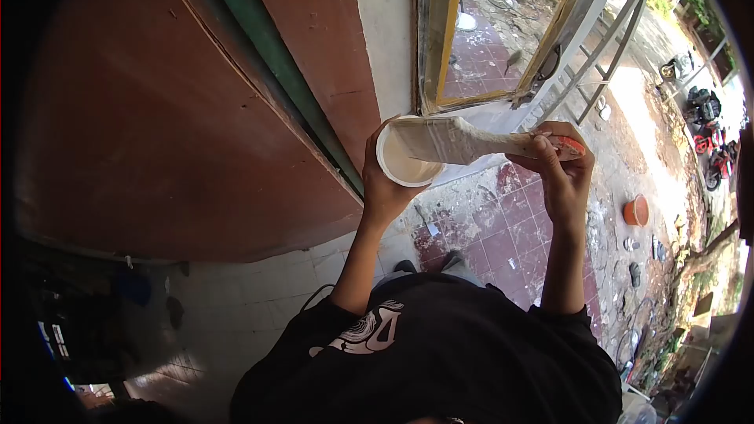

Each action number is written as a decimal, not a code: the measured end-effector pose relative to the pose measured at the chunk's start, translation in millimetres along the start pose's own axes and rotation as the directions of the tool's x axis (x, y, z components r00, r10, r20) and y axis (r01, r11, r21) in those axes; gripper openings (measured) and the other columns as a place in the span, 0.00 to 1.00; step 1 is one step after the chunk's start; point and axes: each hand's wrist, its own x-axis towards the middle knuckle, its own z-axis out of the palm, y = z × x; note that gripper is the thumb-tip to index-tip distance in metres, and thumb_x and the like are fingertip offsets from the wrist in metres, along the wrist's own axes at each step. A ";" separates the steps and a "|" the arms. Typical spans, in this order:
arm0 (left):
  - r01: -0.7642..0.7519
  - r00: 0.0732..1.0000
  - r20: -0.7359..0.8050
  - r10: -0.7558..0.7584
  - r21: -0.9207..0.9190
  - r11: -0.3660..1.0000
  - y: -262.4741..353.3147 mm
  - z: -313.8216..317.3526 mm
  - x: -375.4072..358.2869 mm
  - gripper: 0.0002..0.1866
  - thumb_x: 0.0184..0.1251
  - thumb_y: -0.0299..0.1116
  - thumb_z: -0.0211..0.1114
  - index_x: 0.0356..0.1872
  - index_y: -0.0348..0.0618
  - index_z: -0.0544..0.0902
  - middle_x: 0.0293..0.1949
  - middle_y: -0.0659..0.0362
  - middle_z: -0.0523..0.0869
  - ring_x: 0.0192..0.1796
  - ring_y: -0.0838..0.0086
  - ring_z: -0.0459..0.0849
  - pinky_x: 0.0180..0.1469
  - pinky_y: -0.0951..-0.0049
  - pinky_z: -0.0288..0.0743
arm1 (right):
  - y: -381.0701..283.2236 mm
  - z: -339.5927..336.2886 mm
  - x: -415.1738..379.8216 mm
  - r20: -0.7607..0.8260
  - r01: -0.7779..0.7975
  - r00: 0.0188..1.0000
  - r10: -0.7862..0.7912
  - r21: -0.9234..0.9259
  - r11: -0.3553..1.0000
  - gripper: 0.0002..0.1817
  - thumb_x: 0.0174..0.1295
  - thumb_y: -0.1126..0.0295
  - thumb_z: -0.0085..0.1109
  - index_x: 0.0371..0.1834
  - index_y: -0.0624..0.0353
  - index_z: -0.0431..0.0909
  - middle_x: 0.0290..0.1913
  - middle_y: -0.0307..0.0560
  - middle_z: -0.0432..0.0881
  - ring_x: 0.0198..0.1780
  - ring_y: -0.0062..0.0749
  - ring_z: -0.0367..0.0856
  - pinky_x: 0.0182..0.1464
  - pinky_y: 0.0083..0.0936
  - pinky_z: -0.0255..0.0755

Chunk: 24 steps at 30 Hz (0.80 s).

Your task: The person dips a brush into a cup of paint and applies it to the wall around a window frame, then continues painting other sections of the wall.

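In the head view, your right hand [558, 159] is gripping the brush [481, 143] right of centre. Its long axis is running nearly sideways, bristles [416, 140] pointing left over the cup [387, 175], which your left hand [382, 188] is clasping near the centre.

Left hand [382, 191] — partly hidden behind the cup [408, 183]; distant motorcycles [701, 104] — too small for detail.

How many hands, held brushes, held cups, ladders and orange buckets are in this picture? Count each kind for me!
Hands: 2, the left hand and right hand
Held brush: 1
Held cup: 1
Ladder: 1
Orange bucket: 1
Total: 6
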 end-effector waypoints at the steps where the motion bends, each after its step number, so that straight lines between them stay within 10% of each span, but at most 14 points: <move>1: -0.011 1.000 -0.003 0.010 -0.019 1.000 0.1 0.5 0.6 0.47 0.33 0.28 0.81 0.61 0.40 0.65 0.58 0.53 0.71 0.59 0.64 0.73 0.61 0.64 0.68 | 1.5 -0.5 -0.1 -0.016 -0.013 1.000 0.014 0.034 0.999 0.11 0.63 0.71 0.57 0.42 0.69 0.75 0.37 0.49 0.79 0.38 0.35 0.83 0.42 0.37 0.83; 24: -0.104 0.992 -0.070 0.105 0.024 0.994 14.9 2.5 19.6 0.42 0.33 0.27 0.80 0.56 0.40 0.70 0.53 0.53 0.75 0.56 0.63 0.76 0.58 0.66 0.70 | 22.7 -17.9 14.9 -0.132 -0.089 0.981 0.143 0.350 0.932 0.06 0.62 0.73 0.56 0.37 0.66 0.73 0.33 0.45 0.76 0.35 0.33 0.82 0.39 0.39 0.84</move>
